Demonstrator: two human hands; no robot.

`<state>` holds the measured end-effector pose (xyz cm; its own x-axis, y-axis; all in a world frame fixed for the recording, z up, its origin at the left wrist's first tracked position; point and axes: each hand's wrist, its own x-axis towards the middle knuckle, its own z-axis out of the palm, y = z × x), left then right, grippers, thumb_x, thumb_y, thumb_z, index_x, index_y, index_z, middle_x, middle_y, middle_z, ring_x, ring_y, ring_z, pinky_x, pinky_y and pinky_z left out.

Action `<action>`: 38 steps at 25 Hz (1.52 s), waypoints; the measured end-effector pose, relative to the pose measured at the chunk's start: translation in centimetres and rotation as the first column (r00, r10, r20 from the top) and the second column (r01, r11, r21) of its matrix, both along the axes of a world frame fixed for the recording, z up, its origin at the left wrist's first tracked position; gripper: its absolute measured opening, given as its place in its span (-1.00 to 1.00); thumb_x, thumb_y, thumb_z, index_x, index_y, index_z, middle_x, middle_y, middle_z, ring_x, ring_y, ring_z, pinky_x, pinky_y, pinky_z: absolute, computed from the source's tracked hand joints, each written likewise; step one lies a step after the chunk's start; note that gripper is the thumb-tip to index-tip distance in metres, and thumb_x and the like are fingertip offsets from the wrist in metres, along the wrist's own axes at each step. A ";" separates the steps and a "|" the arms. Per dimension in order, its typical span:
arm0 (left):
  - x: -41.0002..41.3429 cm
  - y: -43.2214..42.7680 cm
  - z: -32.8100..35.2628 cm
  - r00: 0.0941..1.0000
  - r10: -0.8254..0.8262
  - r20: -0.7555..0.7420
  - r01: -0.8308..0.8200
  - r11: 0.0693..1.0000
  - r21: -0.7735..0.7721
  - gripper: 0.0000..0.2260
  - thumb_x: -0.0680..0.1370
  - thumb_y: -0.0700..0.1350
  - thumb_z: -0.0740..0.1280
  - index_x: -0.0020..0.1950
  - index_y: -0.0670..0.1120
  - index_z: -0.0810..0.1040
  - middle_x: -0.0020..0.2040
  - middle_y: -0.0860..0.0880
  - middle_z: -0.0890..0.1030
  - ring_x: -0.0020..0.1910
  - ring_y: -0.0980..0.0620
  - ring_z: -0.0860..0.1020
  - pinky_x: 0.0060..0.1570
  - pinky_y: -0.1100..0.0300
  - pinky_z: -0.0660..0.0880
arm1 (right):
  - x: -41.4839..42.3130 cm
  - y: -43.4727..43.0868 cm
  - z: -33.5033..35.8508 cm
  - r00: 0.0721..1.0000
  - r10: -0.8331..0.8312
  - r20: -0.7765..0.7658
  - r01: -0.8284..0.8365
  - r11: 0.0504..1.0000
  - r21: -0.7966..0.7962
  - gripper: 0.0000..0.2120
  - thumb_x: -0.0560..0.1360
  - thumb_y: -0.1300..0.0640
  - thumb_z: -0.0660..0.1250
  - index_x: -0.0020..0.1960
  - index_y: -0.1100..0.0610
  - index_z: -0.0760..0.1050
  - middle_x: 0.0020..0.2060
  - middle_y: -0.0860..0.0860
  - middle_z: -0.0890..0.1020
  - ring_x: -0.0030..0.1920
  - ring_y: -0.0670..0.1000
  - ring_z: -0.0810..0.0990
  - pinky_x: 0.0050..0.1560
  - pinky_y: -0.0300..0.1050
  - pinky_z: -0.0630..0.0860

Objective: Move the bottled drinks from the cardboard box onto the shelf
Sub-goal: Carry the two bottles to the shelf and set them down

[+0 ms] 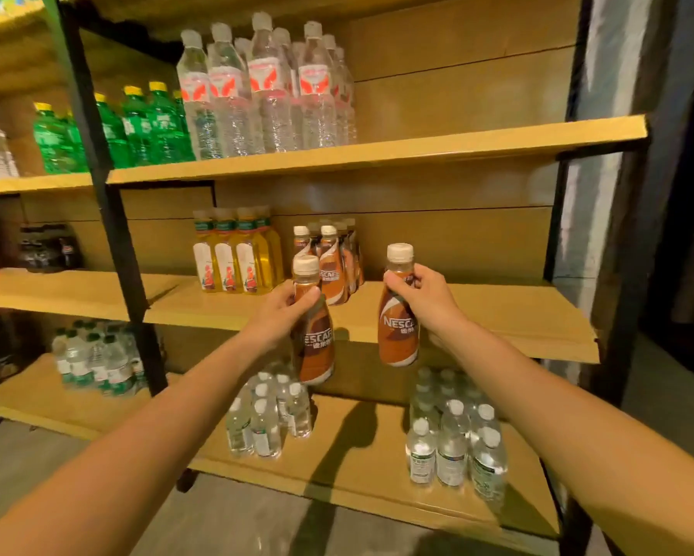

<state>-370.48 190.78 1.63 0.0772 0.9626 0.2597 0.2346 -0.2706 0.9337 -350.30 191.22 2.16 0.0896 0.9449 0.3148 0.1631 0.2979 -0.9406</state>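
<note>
Both forearms (156,435) reach toward the shelf (497,315). The left hand (285,311) grips a brown coffee bottle (313,347) just under its cap, and the body hangs before the middle board's front edge. The right hand (425,294) grips a second coffee bottle (397,335) the same way, well apart to the right. Farther back on that board stand matching bottles (333,262), near yellow drinks (237,258).

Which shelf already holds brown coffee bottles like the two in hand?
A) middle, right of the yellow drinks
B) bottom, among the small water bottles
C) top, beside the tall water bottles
A: the shelved coffee bottles stand on the middle shelf, right of the yellow drinks; the left hand grips the left bottle, the right hand the right bottle.
</note>
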 end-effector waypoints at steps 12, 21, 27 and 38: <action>4.6 17.0 0.8 0.924 -0.376 0.068 0.379 0.925 -0.037 -0.62 0.56 0.07 0.25 0.32 -0.04 0.41 0.25 -0.07 0.53 0.24 -0.07 0.49 0.30 -0.09 0.38 | -0.7 9.4 1.0 0.917 -0.398 0.017 0.399 0.917 -0.030 -0.75 0.53 0.08 0.30 0.15 0.18 0.45 0.05 0.08 0.58 0.11 0.07 0.55 0.11 -0.06 0.45; 6.8 20.8 0.4 0.895 -0.439 0.075 0.443 0.894 -0.064 -0.81 0.59 0.01 0.20 0.19 0.08 0.37 0.07 0.06 0.55 0.14 0.02 0.50 0.14 0.08 0.40 | 1.2 14.6 0.0 0.939 -0.339 0.059 0.339 0.941 0.015 -0.74 0.53 0.07 0.29 0.18 0.14 0.44 0.07 0.07 0.59 0.12 0.05 0.56 0.12 -0.07 0.48; 6.9 20.0 -0.5 0.893 -0.448 0.042 0.449 0.893 -0.025 -0.52 0.58 0.07 0.18 0.47 0.05 0.17 0.25 0.08 0.41 0.30 0.06 0.38 0.19 0.12 0.35 | 1.9 14.6 -2.0 0.958 -0.284 0.049 0.283 0.959 0.026 -0.42 0.49 -0.01 0.34 0.42 0.08 0.22 0.18 -0.06 0.47 0.22 -0.06 0.47 0.18 -0.13 0.43; 7.4 21.5 -7.9 0.813 0.020 -0.582 0.126 0.970 0.208 -0.66 0.51 0.20 0.24 0.05 -0.05 0.53 -0.02 0.00 0.60 -0.07 0.06 0.56 -0.03 0.12 0.52 | 4.2 15.5 -7.9 0.440 -0.393 0.807 0.506 0.851 0.138 -0.54 0.43 -0.35 0.20 0.05 0.00 0.52 0.00 -0.05 0.64 0.10 0.01 0.54 0.19 -0.03 0.40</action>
